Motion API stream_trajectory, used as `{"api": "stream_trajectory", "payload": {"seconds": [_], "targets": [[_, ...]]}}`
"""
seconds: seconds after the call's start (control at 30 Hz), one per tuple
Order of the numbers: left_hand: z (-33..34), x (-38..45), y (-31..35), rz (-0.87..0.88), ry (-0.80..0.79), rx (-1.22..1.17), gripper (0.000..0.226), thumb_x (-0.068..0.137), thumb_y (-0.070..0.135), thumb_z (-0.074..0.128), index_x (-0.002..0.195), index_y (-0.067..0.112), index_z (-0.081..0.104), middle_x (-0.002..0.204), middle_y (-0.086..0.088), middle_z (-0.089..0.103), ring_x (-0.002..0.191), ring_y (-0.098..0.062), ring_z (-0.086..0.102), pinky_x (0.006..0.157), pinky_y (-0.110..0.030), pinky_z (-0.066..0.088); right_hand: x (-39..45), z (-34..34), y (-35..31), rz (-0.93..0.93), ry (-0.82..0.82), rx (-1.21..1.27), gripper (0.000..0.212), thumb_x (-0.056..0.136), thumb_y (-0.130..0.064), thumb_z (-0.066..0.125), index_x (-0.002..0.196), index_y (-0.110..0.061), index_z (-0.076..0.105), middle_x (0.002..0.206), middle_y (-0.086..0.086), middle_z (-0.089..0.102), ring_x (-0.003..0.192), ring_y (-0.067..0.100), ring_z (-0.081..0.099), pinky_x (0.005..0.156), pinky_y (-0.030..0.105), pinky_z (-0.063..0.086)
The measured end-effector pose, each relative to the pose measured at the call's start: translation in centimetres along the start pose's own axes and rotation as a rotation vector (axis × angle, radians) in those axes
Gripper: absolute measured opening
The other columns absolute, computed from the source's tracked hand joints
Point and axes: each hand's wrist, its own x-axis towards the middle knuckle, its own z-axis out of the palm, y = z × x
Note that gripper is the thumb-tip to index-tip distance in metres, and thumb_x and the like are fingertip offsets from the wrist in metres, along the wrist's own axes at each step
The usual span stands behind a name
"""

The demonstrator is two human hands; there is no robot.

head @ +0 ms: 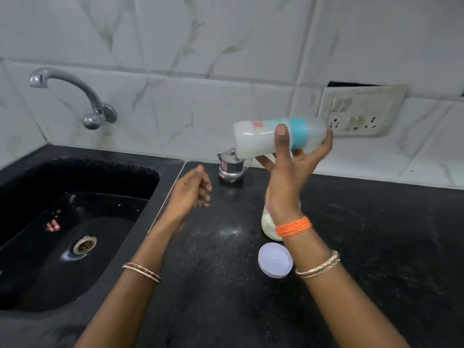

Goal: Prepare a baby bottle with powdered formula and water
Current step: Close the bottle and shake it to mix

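Observation:
My right hand grips a baby bottle, held sideways above the counter, thumb across its front. The bottle is translucent with a blue collar and cap to the right, and holds milky white liquid. My left hand hovers over the counter near the sink's edge, fingers loosely curled and holding nothing. A container of whitish formula powder stands on the counter, mostly hidden behind my right wrist. Its white round lid lies on the counter just in front of it.
A small steel pot with a lid stands at the back by the wall. A black sink with a drain fills the left, under a steel tap. Spilled powder specks dot the black counter. A socket board is on the wall.

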Motion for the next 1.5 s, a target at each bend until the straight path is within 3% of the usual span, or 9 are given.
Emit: {"api": "stream_trajectory", "payload": {"seconds": [0.17, 0.4, 0.53, 0.73, 0.93, 1.17, 1.27, 1.4, 1.5], "targets": [[0.1, -2.2, 1.9, -0.265, -0.315, -0.457, 0.047, 0.094, 0.048, 0.034, 0.113, 0.013, 0.059, 0.090, -0.014, 0.068, 0.064, -0.023, 0.067, 0.049, -0.028, 0.057, -2.4, -0.7, 2.2, 0.098, -0.353, -0.223, 0.076, 0.081, 0.003, 0.069, 0.139, -0.025, 0.027, 0.114, -0.036, 0.055, 0.107, 0.029, 0.062, 0.089, 0.048, 0.054], [-0.5, -2.1, 1.3, -0.188, -0.193, -0.642, 0.040, 0.084, 0.028, 0.060, 0.117, 0.006, 0.053, 0.113, -0.016, 0.061, 0.098, -0.030, 0.062, 0.077, -0.042, 0.058, -0.9, -0.7, 1.6, 0.289, -0.497, -0.416, 0.090, 0.078, -0.047, 0.058, 0.148, -0.037, 0.003, 0.128, 0.001, 0.058, 0.110, 0.012, 0.062, 0.080, 0.030, 0.058], [-0.2, -1.8, 1.6, -0.036, -0.347, -0.714, 0.035, 0.071, 0.020, 0.073, 0.100, 0.008, 0.057, 0.104, -0.009, 0.061, 0.098, -0.022, 0.061, 0.083, -0.035, 0.053, -2.2, -0.1, 2.7, 0.047, -0.468, -0.553, 0.119, 0.072, -0.014, 0.082, 0.147, -0.034, -0.008, 0.124, -0.048, 0.041, 0.111, 0.019, 0.062, 0.093, 0.037, 0.053], [-1.1, -1.6, 2.2, -0.039, -0.177, -0.686, 0.036, 0.095, 0.025, 0.039, 0.074, 0.017, 0.067, 0.100, -0.002, 0.070, 0.102, -0.019, 0.064, 0.092, -0.034, 0.049, -0.7, -0.1, 2.4, 0.360, 0.094, 0.145, 0.089, 0.087, -0.010, 0.066, 0.147, -0.040, 0.007, 0.120, -0.004, 0.055, 0.107, 0.019, 0.060, 0.073, 0.041, 0.057], [-1.9, -1.4, 0.4, -0.112, -0.020, -0.477, 0.052, 0.093, 0.046, 0.043, 0.047, 0.023, 0.042, 0.084, 0.006, 0.068, 0.085, -0.013, 0.065, 0.081, -0.039, 0.052, -2.5, -0.2, 2.0, 0.329, -0.080, 0.105, 0.090, 0.080, -0.004, 0.069, 0.147, -0.035, 0.017, 0.133, 0.008, 0.051, 0.108, 0.021, 0.059, 0.081, 0.038, 0.057], [-1.2, -1.9, -0.3, -0.121, -0.095, -0.422, 0.011, 0.075, 0.029, 0.064, 0.069, 0.024, 0.057, 0.082, 0.011, 0.068, 0.082, -0.012, 0.061, 0.080, -0.036, 0.052, -2.0, -1.8, 1.0, 0.124, -0.118, -0.055, 0.097, 0.077, -0.001, 0.071, 0.146, -0.029, 0.010, 0.123, 0.003, 0.055, 0.097, 0.007, 0.065, 0.084, 0.032, 0.054], [-0.7, -2.0, -0.2, -0.085, -0.124, -0.403, 0.018, 0.064, 0.041, 0.071, 0.064, 0.025, 0.061, 0.079, 0.010, 0.068, 0.078, -0.010, 0.063, 0.078, -0.035, 0.054, -1.5, -2.2, 1.6, 0.132, 0.091, 0.053, 0.104, 0.074, -0.017, 0.078, 0.147, -0.035, 0.006, 0.134, 0.008, 0.051, 0.105, 0.013, 0.061, 0.094, 0.048, 0.051], [0.2, -2.3, 0.0, -0.162, -0.176, -0.284, 0.047, 0.085, 0.055, 0.044, 0.087, 0.014, 0.067, 0.091, -0.005, 0.069, 0.085, -0.019, 0.064, 0.076, -0.038, 0.055, -3.3, -2.2, 1.7, 0.088, -0.318, -0.266, 0.097, 0.074, 0.005, 0.073, 0.146, -0.018, 0.012, 0.118, -0.026, 0.061, 0.100, 0.002, 0.064, 0.087, 0.031, 0.055], [0.3, -2.8, 0.7, -0.270, -0.292, -0.303, 0.053, 0.088, 0.055, 0.038, 0.112, 0.014, 0.061, 0.109, -0.008, 0.066, 0.092, -0.023, 0.066, 0.074, -0.042, 0.058, -3.2, -1.6, 1.6, 0.045, -0.052, -0.138, 0.106, 0.073, -0.015, 0.079, 0.149, -0.025, 0.004, 0.141, 0.001, 0.046, 0.107, 0.008, 0.062, 0.092, 0.036, 0.053]]}}
